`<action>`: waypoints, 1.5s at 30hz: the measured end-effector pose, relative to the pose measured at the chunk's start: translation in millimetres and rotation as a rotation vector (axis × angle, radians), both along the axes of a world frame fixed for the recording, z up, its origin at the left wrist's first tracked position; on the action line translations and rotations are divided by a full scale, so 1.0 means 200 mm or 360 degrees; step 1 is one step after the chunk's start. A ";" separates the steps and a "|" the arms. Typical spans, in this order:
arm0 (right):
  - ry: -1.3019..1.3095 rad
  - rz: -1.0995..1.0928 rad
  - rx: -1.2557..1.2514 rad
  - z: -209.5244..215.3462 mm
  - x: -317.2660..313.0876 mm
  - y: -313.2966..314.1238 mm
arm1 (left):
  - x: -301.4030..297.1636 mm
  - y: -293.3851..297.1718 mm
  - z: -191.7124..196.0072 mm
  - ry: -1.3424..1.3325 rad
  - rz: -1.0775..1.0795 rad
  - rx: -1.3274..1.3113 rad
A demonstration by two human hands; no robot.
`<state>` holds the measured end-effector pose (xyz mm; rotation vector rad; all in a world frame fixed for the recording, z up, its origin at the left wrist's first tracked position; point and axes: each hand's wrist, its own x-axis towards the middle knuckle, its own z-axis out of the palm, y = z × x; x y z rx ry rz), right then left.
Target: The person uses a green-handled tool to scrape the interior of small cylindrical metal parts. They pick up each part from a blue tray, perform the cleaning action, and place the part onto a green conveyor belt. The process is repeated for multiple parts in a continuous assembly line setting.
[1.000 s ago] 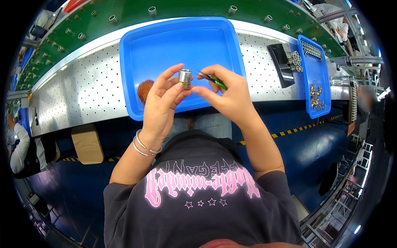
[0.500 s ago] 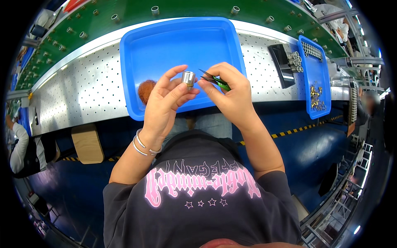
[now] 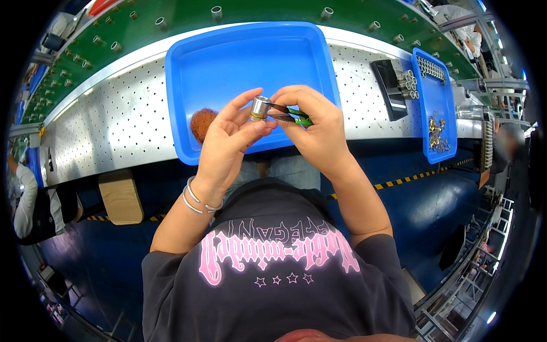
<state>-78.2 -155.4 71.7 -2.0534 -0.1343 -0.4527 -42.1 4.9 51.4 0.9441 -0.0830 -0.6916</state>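
My left hand [image 3: 226,135] is closed on a short, shiny metal sleeve [image 3: 260,106], gripped in the fingertips with its open end up. A yellowish band shows at the sleeve's lower end. My right hand [image 3: 323,122] grips tweezers [image 3: 302,120], black at the tips and green on the arms. One tip meets the sleeve's upper right side; whether it reaches inside I cannot tell. Both hands are raised over the near edge of a large blue tray [image 3: 176,108]. Inside that tray, by my left hand, sits a reddish-brown fibrous ball [image 3: 201,125].
The tray rests on a perforated metal bench [image 3: 119,114]. To the right are a black stand [image 3: 388,91], several metal rings [image 3: 408,85] and a smaller blue tray [image 3: 431,108] with rings and small brass-coloured pieces. Beyond runs a green conveyor [image 3: 188,18] carrying metal sleeves.
The tweezers have moved left, from apart from the sleeve to touching its upper right side. The sleeve has turned slightly in my left fingers. Sleeves on the conveyor have shifted a little rightward.
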 end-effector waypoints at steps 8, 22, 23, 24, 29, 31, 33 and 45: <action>-0.0035 -0.0013 -0.0094 -0.01 -0.01 0.00 | -0.01 -0.01 -0.02 -0.0118 0.0006 0.0079; 0.0058 -0.0030 -0.0017 0.07 -0.07 0.00 | -0.05 -0.01 -0.02 -0.0449 -0.0047 0.0128; 0.0072 -0.0033 0.0004 0.07 -0.07 -0.01 | -0.05 -0.01 -0.01 -0.0454 -0.0061 0.0129; 0.0084 -0.0031 0.0034 0.07 -0.08 -0.01 | -0.05 -0.01 -0.01 -0.0459 -0.0073 0.0131; 0.0102 -0.0049 0.0137 0.06 -0.07 -0.02 | -0.05 0.00 -0.01 -0.0450 -0.0099 0.0101; 0.0062 -0.0074 0.0098 0.03 -0.05 -0.03 | -0.05 0.00 -0.01 -0.0443 -0.0093 0.0090; 0.0039 -0.0154 0.0037 0.05 -0.04 -0.02 | -0.05 0.01 0.00 -0.0432 -0.0060 0.0079; 0.0054 -0.0055 -0.0317 0.06 -0.08 -0.01 | -0.04 0.00 0.03 -0.0263 0.0240 0.0076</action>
